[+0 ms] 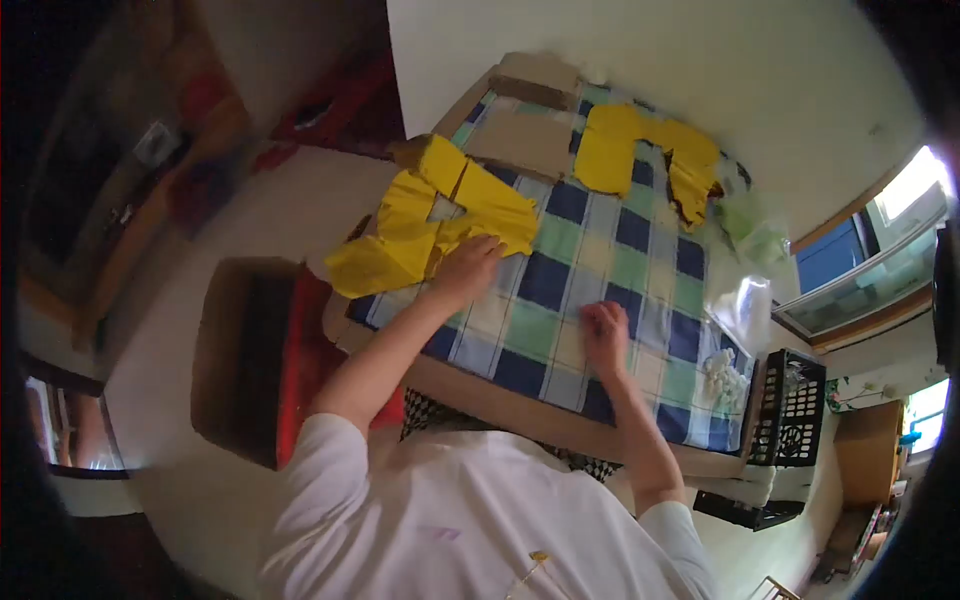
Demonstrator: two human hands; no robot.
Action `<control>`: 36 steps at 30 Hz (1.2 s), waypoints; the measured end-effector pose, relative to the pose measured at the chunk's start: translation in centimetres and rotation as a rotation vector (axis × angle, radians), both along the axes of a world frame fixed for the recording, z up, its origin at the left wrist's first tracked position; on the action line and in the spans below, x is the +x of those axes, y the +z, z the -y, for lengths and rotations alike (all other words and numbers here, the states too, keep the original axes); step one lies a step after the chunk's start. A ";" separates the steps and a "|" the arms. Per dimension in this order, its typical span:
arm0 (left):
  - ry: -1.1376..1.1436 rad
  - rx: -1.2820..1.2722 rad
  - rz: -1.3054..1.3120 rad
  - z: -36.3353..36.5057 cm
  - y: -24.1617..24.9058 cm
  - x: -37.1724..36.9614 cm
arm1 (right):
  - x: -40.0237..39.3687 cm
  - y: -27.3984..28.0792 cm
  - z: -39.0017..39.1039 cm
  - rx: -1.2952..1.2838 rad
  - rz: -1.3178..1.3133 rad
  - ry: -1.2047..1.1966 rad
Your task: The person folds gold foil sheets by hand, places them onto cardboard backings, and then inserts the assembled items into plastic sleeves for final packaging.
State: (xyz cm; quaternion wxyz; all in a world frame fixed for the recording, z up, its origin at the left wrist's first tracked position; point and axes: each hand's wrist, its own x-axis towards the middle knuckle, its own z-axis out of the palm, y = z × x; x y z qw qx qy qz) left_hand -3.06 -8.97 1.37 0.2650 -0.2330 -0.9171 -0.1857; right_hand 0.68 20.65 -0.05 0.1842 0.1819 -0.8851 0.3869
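Observation:
My left hand (468, 272) is on the right part of a group of yellow flat pieces (380, 255), its fingers closed at the edge of one crumpled piece. These pieces look like thin sheet or cloth and overlap near the left edge of the checked tablecloth (560, 280). Over the middle of the cloth is my right hand (606, 335), fingers curled together and slightly blurred; whatever they may hold is too small to make out. Another yellow piece (607, 150), with a dark, ragged right end, lies at the far side of the table.
Brown cardboard (522, 140) lies at the far left of the table. A clear plastic bag (742, 308) and a white crumpled bundle (724, 378) are along the right side. A black crate (787, 408) stands beyond that edge; an open box (245, 360) stands left.

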 end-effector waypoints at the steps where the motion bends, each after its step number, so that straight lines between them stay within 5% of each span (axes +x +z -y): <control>1: 0.031 -0.061 -0.024 -1.1 -1.7 -1.6 | -0.6 0.2 1.2 0.027 -0.006 0.017; 5: 0.074 -0.228 0.157 -2.4 -1.0 -3.2 | -3.7 -0.4 4.5 0.097 -0.019 0.126; 8: 0.133 -0.111 0.194 -2.9 -0.5 -3.3 | -6.0 0.3 7.0 0.129 -0.137 0.209; 11: 0.171 0.131 0.573 -2.7 2.8 -3.4 | -7.8 0.3 8.4 0.201 -0.158 0.262; 14: 0.094 0.181 0.466 -1.8 1.7 -4.1 | -8.6 0.0 9.1 0.094 -0.074 0.290; 17: 0.004 0.045 -0.086 -2.7 -1.8 -4.4 | -8.2 0.6 9.3 0.072 -0.031 0.236; 20: 0.070 -0.003 -0.164 -2.7 -3.3 -5.1 | -7.9 1.2 9.3 0.044 -0.013 0.242; 23: 0.162 0.310 0.273 -2.6 -1.0 -5.1 | -7.6 1.9 9.2 0.104 0.010 0.262; 29: 0.047 0.835 0.737 0.2 -0.7 -7.3 | -8.9 -0.5 9.2 0.335 -0.131 0.282; 36: 0.210 0.835 0.632 0.3 -0.3 -8.1 | -8.8 0.1 10.3 0.385 -0.074 0.232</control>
